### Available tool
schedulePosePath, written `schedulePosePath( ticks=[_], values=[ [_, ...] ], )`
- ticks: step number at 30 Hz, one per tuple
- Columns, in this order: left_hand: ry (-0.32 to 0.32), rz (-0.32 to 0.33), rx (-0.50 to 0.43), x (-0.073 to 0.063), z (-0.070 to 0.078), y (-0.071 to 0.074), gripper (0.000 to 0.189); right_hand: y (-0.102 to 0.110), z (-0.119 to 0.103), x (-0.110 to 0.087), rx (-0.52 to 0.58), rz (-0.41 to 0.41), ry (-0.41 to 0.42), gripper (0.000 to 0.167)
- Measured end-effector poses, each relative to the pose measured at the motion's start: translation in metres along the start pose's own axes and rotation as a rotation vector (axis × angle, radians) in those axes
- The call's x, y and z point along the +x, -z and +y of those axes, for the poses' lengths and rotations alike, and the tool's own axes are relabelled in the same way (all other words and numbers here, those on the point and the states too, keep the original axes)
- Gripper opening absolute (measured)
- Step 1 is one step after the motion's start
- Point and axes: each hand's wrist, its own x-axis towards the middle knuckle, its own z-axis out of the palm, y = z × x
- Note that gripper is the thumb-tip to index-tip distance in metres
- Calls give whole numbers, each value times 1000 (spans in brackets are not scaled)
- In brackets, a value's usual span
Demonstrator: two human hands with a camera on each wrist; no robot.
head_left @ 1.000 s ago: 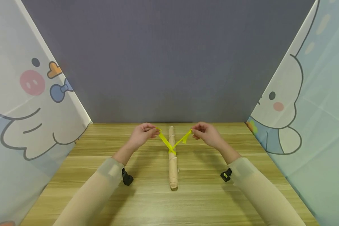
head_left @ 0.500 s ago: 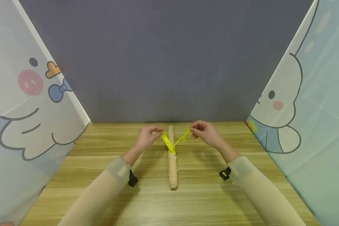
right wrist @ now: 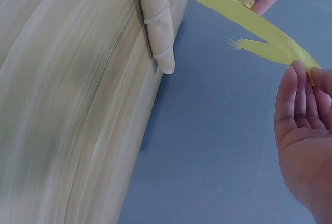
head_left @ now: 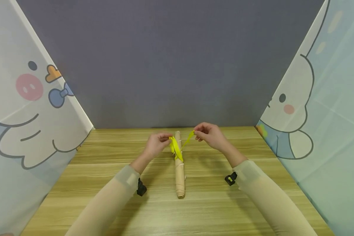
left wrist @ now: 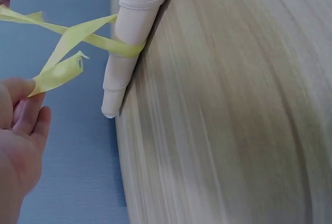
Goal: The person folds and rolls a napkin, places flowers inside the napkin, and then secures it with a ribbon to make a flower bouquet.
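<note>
A rolled beige cloth (head_left: pixel 180 178) lies lengthwise on the wooden table, with thin pale edging spiralling along it. Around its middle passes a yellow ribbon (head_left: pixel 177 150), whose two ends cross above the roll in the left wrist view. My left hand (head_left: pixel 157 144) pinches one end between thumb and fingers, just left of the roll; a frayed tip (left wrist: pixel 78 64) sticks out past the fingers. To the right and slightly higher, my right hand (head_left: pixel 210 135) pinches the other end, and a frayed tail (right wrist: pixel 259 49) hangs from it. Both hands are raised off the table.
The wooden table (head_left: pixel 106 183) ends at a dark grey back panel (head_left: pixel 177 65). Cartoon-printed cloth walls stand at the left (head_left: pixel 47 131) and right (head_left: pixel 295 131). A small black camera sits on each wrist, the left one (head_left: pixel 141 188) and the right one (head_left: pixel 230 179).
My left hand has moved right, close to the roll. My right hand has come a little inward and up with its ribbon end. The left ribbon strand now hangs slacker, in a curve.
</note>
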Motion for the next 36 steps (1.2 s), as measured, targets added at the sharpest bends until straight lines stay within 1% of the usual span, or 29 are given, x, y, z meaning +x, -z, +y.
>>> schedulePosePath(
  ticks=[2,7,9,12,14,17,22,23,29,33,36],
  values=[
    [4,-60,-15,-1,-1,-2,40,-1,-2,1,5,4,-1,18],
    [-6,-263,-74,-2,-10,-10,60,-4,-4,2,6,10,7,19],
    [-12,-327,-82,-3,-14,-13,67,-5,-4,2,6,10,10,20],
    [-38,-373,-8,-4,-19,-17,73,-5,-5,3,9,14,9,19],
    [-61,-382,54,-5,-21,-20,74,-6,-6,3,10,17,9,17],
    [-92,-377,128,-7,-23,-23,72,-7,-7,3,18,23,7,15],
    [-139,-350,195,-10,-23,-26,60,-9,-7,3,36,20,5,15],
    [-152,-342,206,-10,-23,-27,57,-9,-7,3,38,19,4,15],
    [-196,-295,202,-10,-28,-30,38,-9,-6,3,56,17,5,17],
    [-180,-271,197,-9,-29,-31,24,-10,-5,3,60,22,7,15],
    [-126,-264,162,-10,-29,-33,25,-10,-4,2,58,23,8,15]
  ],
)
